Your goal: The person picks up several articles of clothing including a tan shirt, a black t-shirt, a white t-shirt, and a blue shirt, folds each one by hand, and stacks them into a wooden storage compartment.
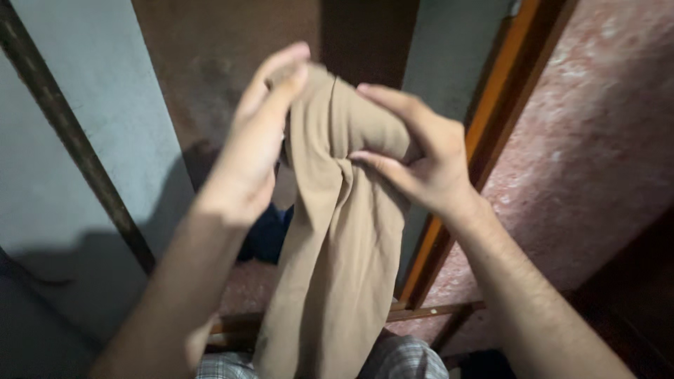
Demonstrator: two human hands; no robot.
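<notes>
**Both hands gathered on a tan cloth**

While the left hand (246,151) grips the upper edge of a tan cloth (337,245), its fingers (277,77) are curled narrow around the fabric, with the thumb pressed against the top fold. Just right of them, the right hand (428,165) pinches the same cloth, its fingers (382,98) bent over a bunched, rounded part of the material and the thumb tucked beneath it. Between the two sets of fingers the cloth is gathered into a thick fold; below them it hangs down in a long, loose strip that reaches the lower edge of the view.

Behind the left fingers stands a pale grey wall (63,175) crossed by a dark slanted bar (77,147). Right of the right fingers runs an orange wooden frame edge (484,119), and beyond it a reddish speckled floor (597,154). Below the fingers, at the bottom of the view, a checked fabric (407,358) shows on either side of the hanging cloth. A dark blue object (270,235) lies just under the left wrist, too shadowed to identify.
</notes>
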